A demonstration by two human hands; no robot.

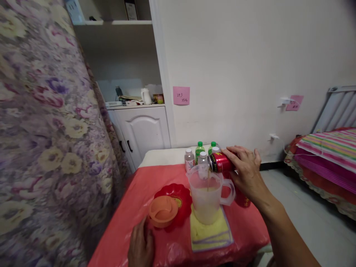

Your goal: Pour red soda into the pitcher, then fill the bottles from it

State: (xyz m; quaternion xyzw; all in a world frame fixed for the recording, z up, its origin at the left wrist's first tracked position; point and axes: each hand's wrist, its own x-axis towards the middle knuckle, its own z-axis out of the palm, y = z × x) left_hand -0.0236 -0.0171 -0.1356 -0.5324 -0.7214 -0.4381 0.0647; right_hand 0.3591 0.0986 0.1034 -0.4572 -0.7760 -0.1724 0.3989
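A red can (223, 162) lies tilted in my right hand (246, 168), its mouth over a translucent pitcher (205, 202). A thin brownish stream falls from the can into the pitcher. The pitcher stands on a folded yellow cloth (211, 237), its handle to the right. My left hand (141, 243) rests on the red tablecloth with its fingers apart, holding nothing, close to an orange divided bowl (163, 211). That bowl overlaps a red scalloped plate (185, 207).
Behind the pitcher stand clear bottles with white caps (189, 159) and green-capped bottles (199, 150). Another red can (243, 199) is right of the pitcher, partly hidden. A floral curtain (52, 129) hangs at left; a bed (328, 159) is at right.
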